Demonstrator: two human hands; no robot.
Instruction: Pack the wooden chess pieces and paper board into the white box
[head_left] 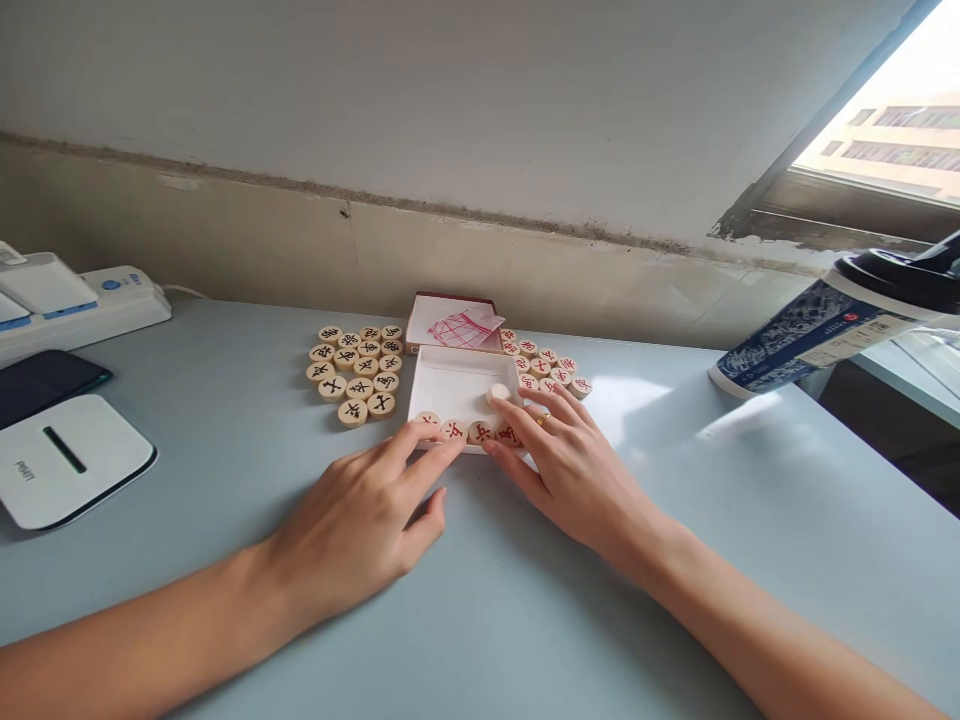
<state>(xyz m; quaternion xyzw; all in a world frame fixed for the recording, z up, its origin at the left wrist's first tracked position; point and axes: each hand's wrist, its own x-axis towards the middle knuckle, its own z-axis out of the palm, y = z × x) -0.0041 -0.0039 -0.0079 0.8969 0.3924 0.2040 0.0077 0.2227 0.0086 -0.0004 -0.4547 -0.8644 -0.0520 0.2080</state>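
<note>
A shallow white box (442, 375) lies on the table with a row of xiangqi pieces (481, 432) with red characters along its near side. My left hand (367, 510) reaches over the box's near left corner, its fingers extended and fingertips touching the pieces there. My right hand (574, 455) lies over the near right corner with fingers apart. Its index fingertip touches a blank-faced piece (498, 393), and the thumb is by the row. The right fingers hide part of that corner. Neither hand visibly grips anything.
Black-character pieces (360, 388) sit left of the box, red-character pieces (540, 366) right. Behind stands the box lid (450, 305) with a folded red-lined sheet (465, 327). A lidded cup (810, 325) is at right; a power strip (124, 300), phone (52, 380) and white device (75, 460) are left.
</note>
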